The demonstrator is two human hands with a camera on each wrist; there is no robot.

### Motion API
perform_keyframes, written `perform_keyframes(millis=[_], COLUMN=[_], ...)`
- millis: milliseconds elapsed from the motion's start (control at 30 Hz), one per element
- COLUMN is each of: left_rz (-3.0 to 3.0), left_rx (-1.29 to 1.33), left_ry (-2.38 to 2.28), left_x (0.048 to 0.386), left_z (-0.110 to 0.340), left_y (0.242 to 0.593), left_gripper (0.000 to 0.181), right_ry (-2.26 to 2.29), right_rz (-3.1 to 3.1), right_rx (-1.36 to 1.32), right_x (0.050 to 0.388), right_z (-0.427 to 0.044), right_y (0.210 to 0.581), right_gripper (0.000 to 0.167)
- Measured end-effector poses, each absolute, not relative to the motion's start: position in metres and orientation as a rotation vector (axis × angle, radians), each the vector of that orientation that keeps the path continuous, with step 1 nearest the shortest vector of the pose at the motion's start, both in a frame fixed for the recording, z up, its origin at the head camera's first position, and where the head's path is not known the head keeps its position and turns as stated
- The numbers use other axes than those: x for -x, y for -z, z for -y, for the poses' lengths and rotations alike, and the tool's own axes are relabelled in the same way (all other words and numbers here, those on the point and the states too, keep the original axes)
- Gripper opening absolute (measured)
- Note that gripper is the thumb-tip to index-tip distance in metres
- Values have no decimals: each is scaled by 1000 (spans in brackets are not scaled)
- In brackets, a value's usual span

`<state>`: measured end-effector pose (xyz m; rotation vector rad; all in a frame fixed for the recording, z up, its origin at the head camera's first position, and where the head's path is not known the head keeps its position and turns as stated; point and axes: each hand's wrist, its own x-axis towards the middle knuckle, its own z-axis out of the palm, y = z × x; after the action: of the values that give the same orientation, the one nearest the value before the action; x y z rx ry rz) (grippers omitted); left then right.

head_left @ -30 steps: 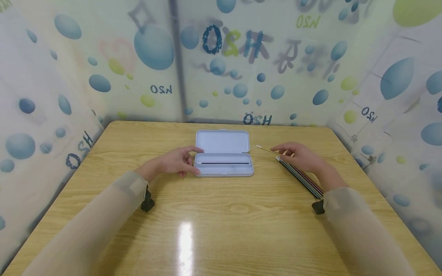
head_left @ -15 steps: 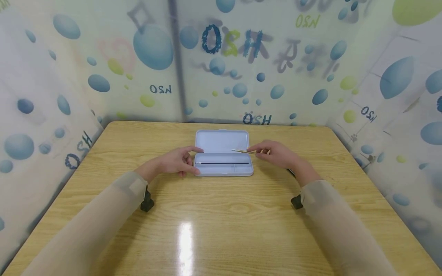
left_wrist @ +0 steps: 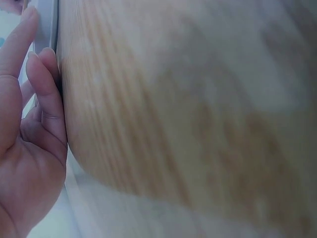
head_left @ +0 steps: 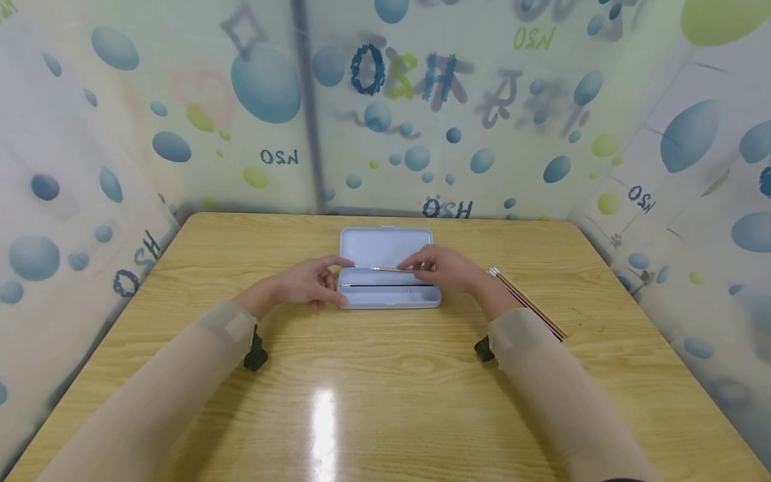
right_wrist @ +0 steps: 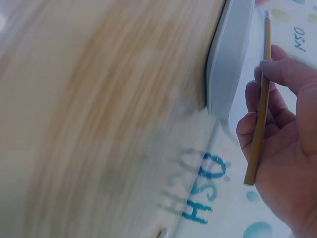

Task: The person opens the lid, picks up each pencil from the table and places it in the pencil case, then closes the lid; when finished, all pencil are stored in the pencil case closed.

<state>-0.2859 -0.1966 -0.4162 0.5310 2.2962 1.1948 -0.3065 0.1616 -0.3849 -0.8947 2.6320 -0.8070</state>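
Observation:
An open light-blue case (head_left: 387, 246) lies on the table, its lid folded back. Thumb and index finger of my left hand (head_left: 304, 281) span the base's left end and hold it; the left wrist view shows this hand (left_wrist: 32, 124) against the case side (left_wrist: 45, 25). A dark pencil (head_left: 385, 285) lies lengthwise in the base. My right hand (head_left: 452, 269) pinches a yellow pencil (head_left: 388, 270) over the back of the base, near the hinge. In the right wrist view the pencil (right_wrist: 260, 119) crosses the fingers of that hand (right_wrist: 292, 134), beside the case (right_wrist: 229, 69).
Several pencils (head_left: 530, 304) lie slanted on the wooden table (head_left: 385, 388) at the right, partly behind my right forearm. Patterned walls (head_left: 385, 147) enclose the back and both sides of the table.
My right hand has moved left from beside the loose pencils to the case, carrying the yellow pencil, now level above the base. My left hand has stayed at the case.

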Motion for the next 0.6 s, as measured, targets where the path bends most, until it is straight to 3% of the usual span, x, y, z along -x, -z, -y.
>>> perform_keyframes(millis=[600], left_rz=[-2304], left_rx=[-525], left_ry=[-1175], left_x=[289], left_z=[197], left_y=[418], left_gripper=[88], right_ry=[735], right_rz=[-2602], right_rx=[942], right_x=[314], right_z=[-126], right_y=[391], right_gripper=[28])
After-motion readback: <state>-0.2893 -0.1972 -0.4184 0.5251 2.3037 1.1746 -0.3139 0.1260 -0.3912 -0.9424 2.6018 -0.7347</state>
